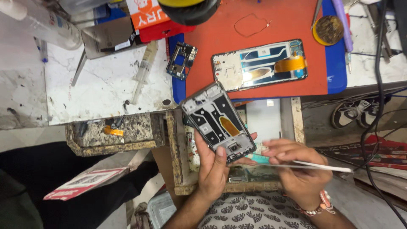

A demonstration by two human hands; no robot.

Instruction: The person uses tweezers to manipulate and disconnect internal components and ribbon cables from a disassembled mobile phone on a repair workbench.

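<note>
At the upper left of the frame a syringe lies on the white marble slab. Low in the centre, my left hand is closed around the bottom of an opened phone frame, tilted up and left. Above it a second opened phone rests on the red mat. To the right, my right hand pinches thin white tweezers, their tips near the frame's lower end.
</note>
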